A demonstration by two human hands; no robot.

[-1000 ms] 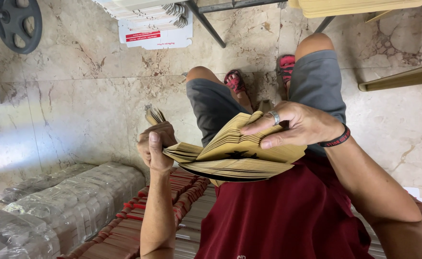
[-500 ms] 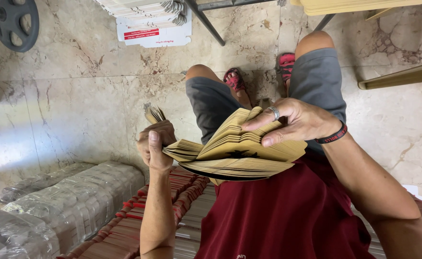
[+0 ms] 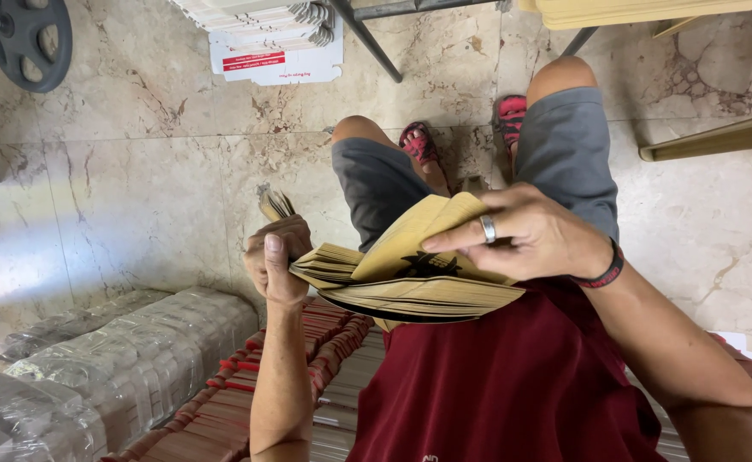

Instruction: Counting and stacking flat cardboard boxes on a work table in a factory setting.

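Note:
Over my lap I hold a thick stack of brown paper envelopes (image 3: 410, 287). My left hand (image 3: 277, 261) grips the stack's left end, thumb pointing up, with a few fanned sheets sticking out behind its fingers. My right hand (image 3: 530, 235), which has a ring and a dark wristband, lies on top. Its fingers bend the upper sheets up into an arch, showing a dark print underneath. Beneath the stack are my maroon shirt, grey shorts and red sandals.
Bundles wrapped in clear plastic (image 3: 111, 368) lie at the lower left, beside rows of stacked brown and red paper goods (image 3: 307, 359). On the marble floor are a dark weight plate (image 3: 29, 38), a white cardboard box (image 3: 277, 51), metal legs and pale wooden furniture (image 3: 709, 141).
My right hand's fingers have shifted slightly over the top sheets, and the arch of lifted sheets has changed a little. My left hand stays put.

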